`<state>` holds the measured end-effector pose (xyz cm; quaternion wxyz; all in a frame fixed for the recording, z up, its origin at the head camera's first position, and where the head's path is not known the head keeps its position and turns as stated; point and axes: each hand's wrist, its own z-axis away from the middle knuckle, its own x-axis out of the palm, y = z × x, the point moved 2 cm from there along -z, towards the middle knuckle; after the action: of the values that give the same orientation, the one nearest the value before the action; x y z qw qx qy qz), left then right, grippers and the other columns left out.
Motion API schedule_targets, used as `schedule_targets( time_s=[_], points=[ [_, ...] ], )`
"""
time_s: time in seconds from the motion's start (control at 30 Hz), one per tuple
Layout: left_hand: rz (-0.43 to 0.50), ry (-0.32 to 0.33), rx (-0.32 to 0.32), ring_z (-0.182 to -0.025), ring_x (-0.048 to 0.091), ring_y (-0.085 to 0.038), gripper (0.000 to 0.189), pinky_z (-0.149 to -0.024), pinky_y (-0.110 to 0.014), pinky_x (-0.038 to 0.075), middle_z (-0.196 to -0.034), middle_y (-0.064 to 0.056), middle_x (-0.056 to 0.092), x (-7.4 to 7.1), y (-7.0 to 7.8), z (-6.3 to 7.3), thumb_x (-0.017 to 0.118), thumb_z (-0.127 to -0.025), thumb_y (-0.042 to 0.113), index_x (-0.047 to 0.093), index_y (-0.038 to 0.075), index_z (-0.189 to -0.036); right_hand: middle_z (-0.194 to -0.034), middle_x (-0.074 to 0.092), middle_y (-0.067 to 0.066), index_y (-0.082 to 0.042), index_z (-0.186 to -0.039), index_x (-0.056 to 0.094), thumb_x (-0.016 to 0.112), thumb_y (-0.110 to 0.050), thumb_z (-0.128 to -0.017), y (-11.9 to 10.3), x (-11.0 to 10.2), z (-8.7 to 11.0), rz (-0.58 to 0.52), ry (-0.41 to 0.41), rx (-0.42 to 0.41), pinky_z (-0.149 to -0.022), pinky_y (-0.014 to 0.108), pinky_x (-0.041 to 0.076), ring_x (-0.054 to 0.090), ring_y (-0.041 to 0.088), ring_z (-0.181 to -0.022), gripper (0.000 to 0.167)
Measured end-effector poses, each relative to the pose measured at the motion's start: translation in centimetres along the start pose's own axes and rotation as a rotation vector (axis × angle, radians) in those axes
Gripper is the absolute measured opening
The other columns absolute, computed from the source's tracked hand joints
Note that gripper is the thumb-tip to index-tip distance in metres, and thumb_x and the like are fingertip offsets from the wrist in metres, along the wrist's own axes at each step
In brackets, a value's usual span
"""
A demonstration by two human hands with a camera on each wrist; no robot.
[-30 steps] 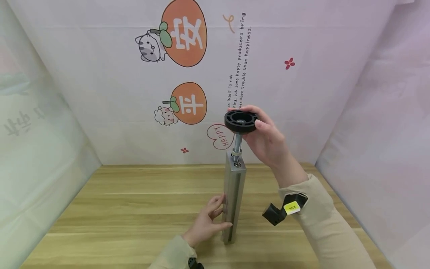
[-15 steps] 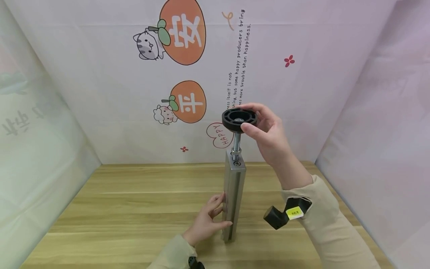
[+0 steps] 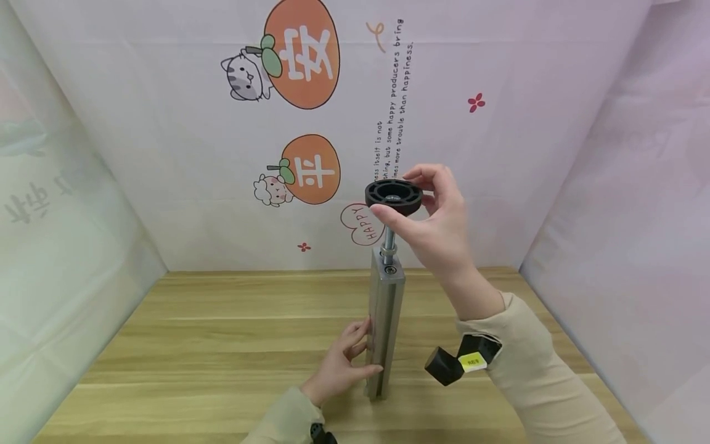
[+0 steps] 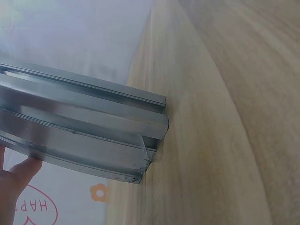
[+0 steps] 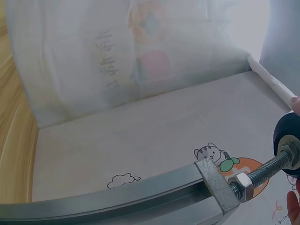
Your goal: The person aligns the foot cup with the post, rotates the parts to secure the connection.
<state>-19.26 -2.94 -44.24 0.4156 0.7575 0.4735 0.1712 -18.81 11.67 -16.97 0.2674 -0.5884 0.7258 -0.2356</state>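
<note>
An aluminium profile [image 3: 384, 327] stands upright on the table, and its grooved lower end [image 4: 93, 117] meets the wood in the left wrist view. My left hand [image 3: 339, 368] grips it low down, thumb in front and fingers behind. From the profile's end plate [image 5: 216, 185] rises a threaded rod [image 5: 269, 169] with a hex nut [image 5: 241, 185] close to the plate. On top of the rod sits a round black levelling foot [image 3: 409, 206], hollow side up. My right hand [image 3: 444, 237] holds its rim between thumb and fingers.
The wooden table [image 3: 222, 357] runs back to a printed white cloth wall [image 3: 444, 142]. More cloth walls rise at the left [image 3: 72, 203] and right [image 3: 621, 246]. A black wrist camera [image 3: 445, 366] juts out from the right sleeve.
My right thumb has swung leftward along the front of the foot's rim, while the fingers have shifted to its back right. The left hand and the profile stay in place.
</note>
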Motion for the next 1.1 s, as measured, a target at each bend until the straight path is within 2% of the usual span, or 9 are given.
schedule_targets(
  time_s=[0.13, 0.23, 0.3, 0.37, 0.5, 0.57, 0.63, 0.77, 1.1],
  points=[
    [0.006, 0.001, 0.002, -0.129, 0.037, -0.004, 0.084, -0.105, -0.031, 0.043, -0.14, -0.014, 0.035, 0.0, 0.1, 0.1, 0.068, -0.082, -0.005, 0.02, 0.011, -0.149, -0.101, 0.048, -0.003, 0.006, -0.107, 0.052, 0.082, 0.0, -0.067, -0.1, 0.2, 0.3, 0.069, 0.038, -0.043, -0.077, 0.016, 0.046, 0.048, 0.013, -0.094, 0.05],
    [0.015, 0.006, 0.004, -0.128, 0.038, -0.004, 0.084, -0.104, -0.028, 0.044, -0.14, -0.01, 0.036, 0.0, 0.2, 0.2, 0.068, -0.082, -0.005, 0.02, 0.011, -0.149, -0.101, 0.049, -0.001, 0.005, -0.11, 0.051, 0.075, -0.006, -0.074, 0.3, 0.3, 0.3, 0.005, 0.018, -0.05, -0.078, 0.016, 0.047, 0.05, 0.013, -0.093, 0.045],
    [0.018, 0.009, 0.016, -0.127, 0.039, -0.004, 0.084, -0.103, -0.027, 0.045, -0.139, -0.009, 0.036, 0.0, 0.2, 0.2, 0.068, -0.082, -0.006, 0.02, 0.009, -0.149, -0.1, 0.051, 0.001, 0.001, -0.112, 0.051, 0.065, -0.013, -0.081, 0.9, 0.3, 0.2, -0.12, -0.013, -0.031, -0.079, 0.018, 0.047, 0.051, 0.012, -0.092, 0.037],
    [0.021, 0.011, 0.023, -0.127, 0.039, -0.004, 0.084, -0.102, -0.026, 0.045, -0.139, -0.007, 0.036, 0.0, 0.2, 0.2, 0.068, -0.081, -0.006, 0.02, 0.009, -0.149, -0.099, 0.054, 0.0, -0.003, -0.113, 0.052, 0.058, -0.022, -0.085, 1.8, 0.3, 0.1, -0.315, -0.067, -0.001, -0.084, 0.021, 0.047, 0.053, 0.011, -0.09, 0.034],
    [0.012, 0.008, 0.026, -0.127, 0.039, -0.004, 0.083, -0.103, -0.028, 0.045, -0.14, -0.008, 0.036, 0.0, 0.1, 0.2, 0.068, -0.082, -0.006, 0.021, 0.009, -0.149, -0.105, 0.06, -0.001, -0.013, -0.118, 0.053, 0.05, -0.033, -0.092, 3.5, 0.3, -0.2, -0.701, -0.251, 0.078, -0.092, 0.026, 0.044, 0.056, 0.011, -0.098, 0.033],
    [0.0, 0.007, 0.018, -0.128, 0.039, -0.003, 0.083, -0.103, -0.033, 0.046, -0.14, -0.012, 0.036, 0.0, 0.0, 0.2, 0.068, -0.082, -0.005, 0.021, 0.008, -0.149, -0.111, 0.06, -0.001, -0.018, -0.121, 0.052, 0.046, -0.038, -0.094, 4.0, 0.3, -0.2, -0.811, -0.353, 0.13, -0.093, 0.027, 0.044, 0.055, 0.013, -0.104, 0.034],
    [-0.009, 0.007, 0.006, -0.128, 0.038, -0.003, 0.083, -0.103, -0.04, 0.045, -0.14, -0.016, 0.035, 0.1, 0.0, 0.2, 0.068, -0.082, -0.004, 0.021, 0.009, -0.149, -0.117, 0.057, 0.001, -0.021, -0.124, 0.053, 0.042, -0.039, -0.095, 4.3, 0.2, -0.2, -0.872, -0.421, 0.18, -0.093, 0.028, 0.043, 0.053, 0.016, -0.11, 0.035],
    [-0.019, 0.01, -0.015, -0.129, 0.038, -0.003, 0.083, -0.102, -0.047, 0.043, -0.139, -0.021, 0.035, 0.0, 0.0, 0.2, 0.069, -0.082, -0.003, 0.021, 0.01, -0.149, -0.123, 0.052, 0.002, -0.023, -0.128, 0.049, 0.042, -0.041, -0.093, 4.3, 0.2, -0.4, -0.934, -0.467, 0.249, -0.096, 0.033, 0.041, 0.048, 0.019, -0.116, 0.04],
    [-0.003, -0.001, 0.017, -0.129, 0.038, -0.004, 0.085, -0.102, -0.037, 0.046, -0.139, -0.007, 0.036, 0.1, -0.2, 0.1, 0.068, -0.082, -0.006, 0.02, 0.011, -0.149, -0.128, 0.046, 0.009, -0.02, -0.131, 0.042, 0.058, -0.032, -0.08, 3.8, 0.7, -1.1, -1.09, -0.542, 0.264, -0.102, 0.034, 0.037, 0.05, 0.02, -0.111, 0.055]
  ],
)
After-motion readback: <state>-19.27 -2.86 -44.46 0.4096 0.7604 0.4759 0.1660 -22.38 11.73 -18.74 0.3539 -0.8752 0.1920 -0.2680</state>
